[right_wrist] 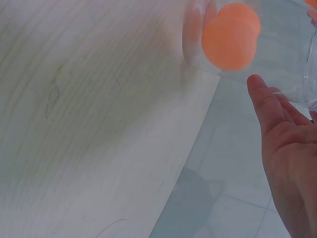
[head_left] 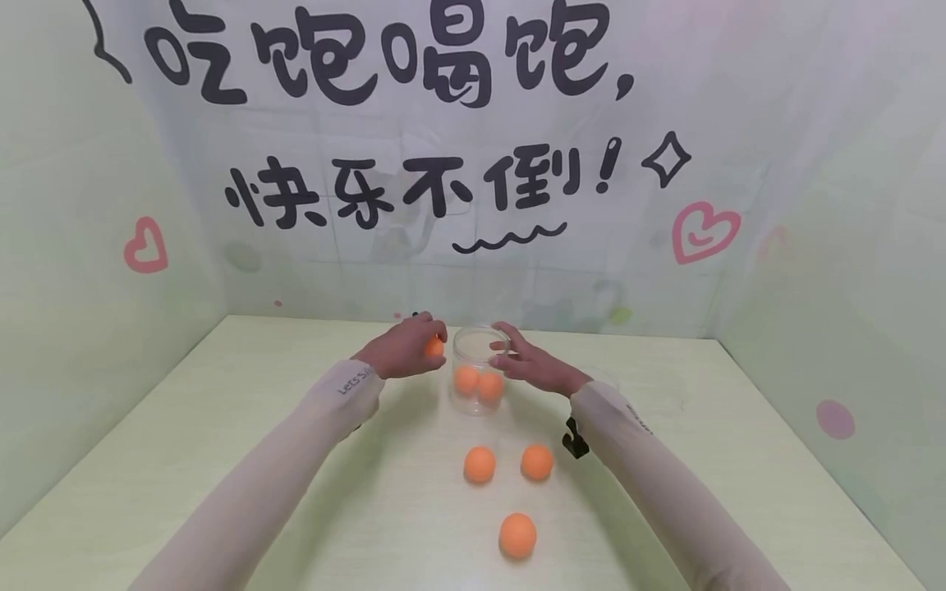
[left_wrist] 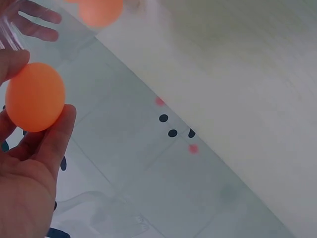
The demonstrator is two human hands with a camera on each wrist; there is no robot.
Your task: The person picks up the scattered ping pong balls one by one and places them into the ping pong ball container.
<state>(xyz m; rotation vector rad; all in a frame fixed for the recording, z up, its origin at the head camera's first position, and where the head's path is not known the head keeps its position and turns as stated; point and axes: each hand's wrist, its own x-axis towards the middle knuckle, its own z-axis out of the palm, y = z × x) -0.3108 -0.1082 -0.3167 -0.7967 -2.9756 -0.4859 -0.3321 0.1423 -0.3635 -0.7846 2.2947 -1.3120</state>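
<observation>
Held orange ball (head_left: 433,348) just left of an upright clear jar (head_left: 463,355)
The left hand (head_left: 405,348) pinches the ball beside the open rim, nothing between; two balls (head_left: 466,380) lie inside; three loose balls (head_left: 479,465) rest on the surface (head_left: 414,509), nearer the person; the right hand (head_left: 541,367) holds the jar's right side.

The orange balls (head_left: 479,465) look like smooth, matt plastic, while the jar (head_left: 473,358) has a glossy, see-through wall (glass or clear plastic, hard to tell which). Pale wood grain marks the smooth tabletop (head_left: 399,517); the backdrop (head_left: 414,283) looks like faintly creased sheeting, the sleeves (head_left: 259,484) matt cloth.
</observation>
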